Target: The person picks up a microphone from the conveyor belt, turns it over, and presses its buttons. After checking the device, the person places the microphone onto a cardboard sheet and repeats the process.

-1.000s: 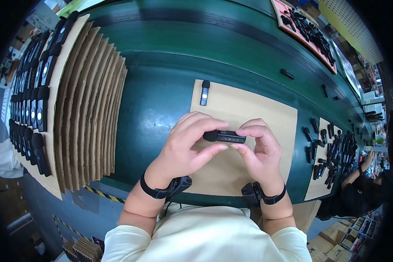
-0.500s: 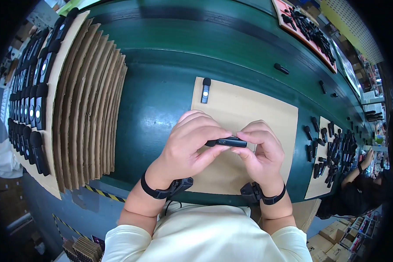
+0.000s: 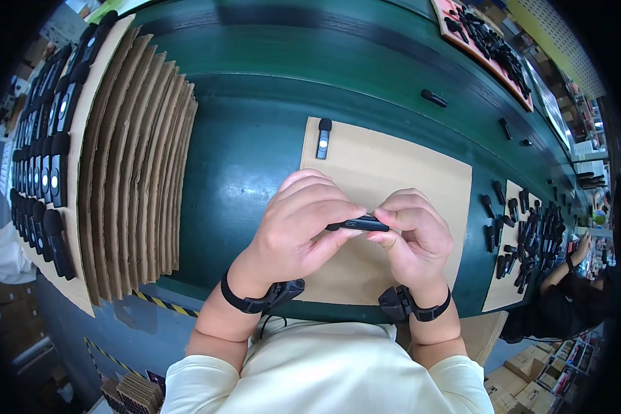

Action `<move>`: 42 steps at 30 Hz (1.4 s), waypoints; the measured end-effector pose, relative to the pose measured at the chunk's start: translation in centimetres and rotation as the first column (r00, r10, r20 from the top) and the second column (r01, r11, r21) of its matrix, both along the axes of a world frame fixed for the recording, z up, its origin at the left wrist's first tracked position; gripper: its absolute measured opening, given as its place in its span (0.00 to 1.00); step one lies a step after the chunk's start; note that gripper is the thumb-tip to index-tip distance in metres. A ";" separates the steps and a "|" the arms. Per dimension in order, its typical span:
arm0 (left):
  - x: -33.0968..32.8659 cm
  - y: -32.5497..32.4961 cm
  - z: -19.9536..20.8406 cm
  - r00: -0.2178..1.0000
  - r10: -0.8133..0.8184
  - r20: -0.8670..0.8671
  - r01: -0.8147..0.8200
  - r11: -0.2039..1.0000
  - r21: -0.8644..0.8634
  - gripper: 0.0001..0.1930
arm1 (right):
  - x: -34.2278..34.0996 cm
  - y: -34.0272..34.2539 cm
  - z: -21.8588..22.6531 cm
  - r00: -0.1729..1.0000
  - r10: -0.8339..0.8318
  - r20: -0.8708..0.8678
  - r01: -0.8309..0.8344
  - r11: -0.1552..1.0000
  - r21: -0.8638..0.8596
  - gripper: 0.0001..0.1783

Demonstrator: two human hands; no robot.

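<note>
Left hand [image 3: 300, 224] and right hand [image 3: 417, 238] pinching black microphone [image 3: 366, 223] over cardboard sheet [image 3: 407, 160], second microphone [image 3: 323, 141] at sheet's far-left corner, cardboard stack [image 3: 136, 172] left of sheet

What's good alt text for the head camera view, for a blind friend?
A person's left hand and right hand hold a small black device over a cardboard sheet on a green table, with stacked cardboard at left.

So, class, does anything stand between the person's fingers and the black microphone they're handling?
Nothing visible does: the left hand and right hand both pinch the black microphone directly. A second microphone lies farther away on the cardboard sheet.
</note>
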State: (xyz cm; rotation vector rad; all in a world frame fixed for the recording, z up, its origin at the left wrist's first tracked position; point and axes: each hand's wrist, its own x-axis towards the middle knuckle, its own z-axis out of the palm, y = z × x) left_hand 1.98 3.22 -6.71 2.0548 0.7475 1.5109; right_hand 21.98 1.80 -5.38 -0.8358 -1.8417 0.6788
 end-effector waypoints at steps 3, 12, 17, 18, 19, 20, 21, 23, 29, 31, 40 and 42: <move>0.0 0.1 -0.1 1.000 0.006 0.001 -0.006 1.000 0.004 0.15 | -0.2 -0.1 -0.3 1.000 -0.003 -0.030 0.003 1.000 -0.011 0.15; 0.2 -0.1 -0.3 0.988 -0.068 0.141 0.085 0.990 -0.115 0.15 | -0.7 -0.7 0.4 0.960 0.021 -0.279 -0.062 0.988 -0.140 0.16; 0.1 0.2 -0.3 0.995 -0.096 -0.034 0.093 0.993 -0.080 0.13 | -0.6 -0.5 2.0 1.000 -0.002 0.010 0.002 1.000 0.015 0.17; 0.1 0.2 -0.5 0.997 -0.079 -0.027 0.076 0.993 -0.087 0.14 | -0.6 -0.5 2.2 0.998 -0.008 0.066 0.005 0.999 0.041 0.17; 0.2 0.2 -0.7 0.998 -0.061 -0.020 0.059 0.994 -0.094 0.15 | -0.7 -0.4 2.2 0.998 -0.006 0.065 0.003 0.999 0.042 0.17; 0.3 0.2 -0.9 0.999 -0.045 -0.012 0.044 0.994 -0.101 0.17 | -0.8 -0.2 2.1 0.998 -0.001 0.066 -0.001 0.999 0.036 0.17; 0.4 0.2 -0.9 0.999 -0.044 -0.010 0.043 0.994 -0.100 0.17 | -0.8 0.1 1.9 0.998 0.004 0.066 -0.006 1.000 0.030 0.17; 0.5 0.0 -0.8 0.994 0.055 -0.094 -0.072 0.979 -0.192 0.16 | -0.8 0.7 1.7 0.998 0.013 0.067 -0.014 1.000 0.025 0.16; 0.7 -0.1 -1.9 0.888 0.173 -0.426 -0.288 0.932 -0.220 0.15 | 0.2 4.0 -0.1 0.952 -0.076 0.295 0.097 0.994 -0.056 0.15; 0.4 -0.3 -2.2 0.818 0.143 -0.558 -0.298 0.934 -0.197 0.14 | -0.2 5.3 -1.0 0.944 -0.083 0.320 0.099 0.995 -0.034 0.15; 0.0 -0.2 -2.8 0.758 0.089 -0.646 -0.270 0.945 -0.187 0.12 | -1.2 6.2 -4.2 0.820 -0.101 0.564 0.021 0.989 0.148 0.16; 0.0 -0.2 -2.9 0.757 0.094 -0.646 -0.272 0.945 -0.182 0.12 | -1.5 5.8 -4.0 0.793 -0.053 0.606 -0.004 0.996 0.093 0.15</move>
